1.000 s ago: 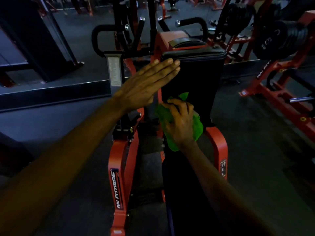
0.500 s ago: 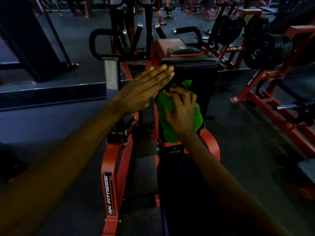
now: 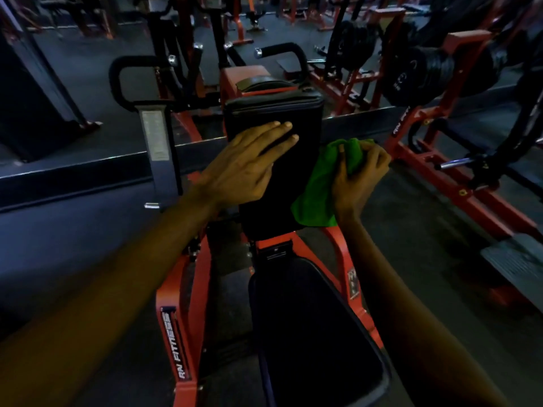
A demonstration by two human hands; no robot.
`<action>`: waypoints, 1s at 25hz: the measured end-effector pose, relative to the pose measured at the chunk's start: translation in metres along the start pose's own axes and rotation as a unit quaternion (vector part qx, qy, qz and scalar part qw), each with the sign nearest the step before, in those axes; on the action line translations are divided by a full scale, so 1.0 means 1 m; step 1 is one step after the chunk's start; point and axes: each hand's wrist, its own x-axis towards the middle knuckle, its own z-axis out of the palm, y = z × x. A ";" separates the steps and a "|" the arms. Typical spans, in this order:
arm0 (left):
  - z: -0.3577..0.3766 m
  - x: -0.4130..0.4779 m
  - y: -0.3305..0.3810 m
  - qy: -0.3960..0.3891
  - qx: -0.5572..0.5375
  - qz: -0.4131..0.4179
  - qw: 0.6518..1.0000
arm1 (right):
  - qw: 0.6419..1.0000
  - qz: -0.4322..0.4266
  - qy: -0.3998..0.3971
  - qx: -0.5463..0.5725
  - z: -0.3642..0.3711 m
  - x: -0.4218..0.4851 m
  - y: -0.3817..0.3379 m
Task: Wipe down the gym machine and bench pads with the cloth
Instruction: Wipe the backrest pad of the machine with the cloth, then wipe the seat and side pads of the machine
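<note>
A red-framed gym machine [image 3: 173, 315] stands in front of me with a black upright chest pad [image 3: 293, 183] and a black seat pad [image 3: 314, 333] below it. My left hand [image 3: 244, 168] lies flat with straight fingers on the left face of the chest pad. My right hand [image 3: 358, 177] grips a bunched green cloth [image 3: 320, 186] against the pad's right edge. Part of the cloth hangs down below my fingers.
Black handle bars [image 3: 117, 74] rise behind the pad. A red rack with black weight plates [image 3: 426, 74] stands at the right, with a steel bar end [image 3: 452, 164] poking out. A grey step plate [image 3: 517, 262] lies on the dark floor at the right.
My right hand slid the cloth from the pad's lower left face across to its right edge. My left hand came down flat onto the pad.
</note>
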 end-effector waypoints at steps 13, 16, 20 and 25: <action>0.142 0.195 0.140 -0.048 -0.226 -0.026 0.973 | 0.990 0.080 0.023 -0.113 -0.196 0.125 0.113; 0.168 0.231 0.175 -0.047 -0.259 -0.022 0.964 | 0.986 0.088 0.035 -0.134 -0.245 0.146 0.136; 0.199 0.278 0.234 -0.051 -0.293 -0.011 0.955 | 0.983 0.091 0.064 -0.145 -0.320 0.173 0.161; 0.240 0.347 0.317 -0.046 -0.336 0.014 0.941 | 0.975 0.088 0.088 -0.186 -0.421 0.202 0.194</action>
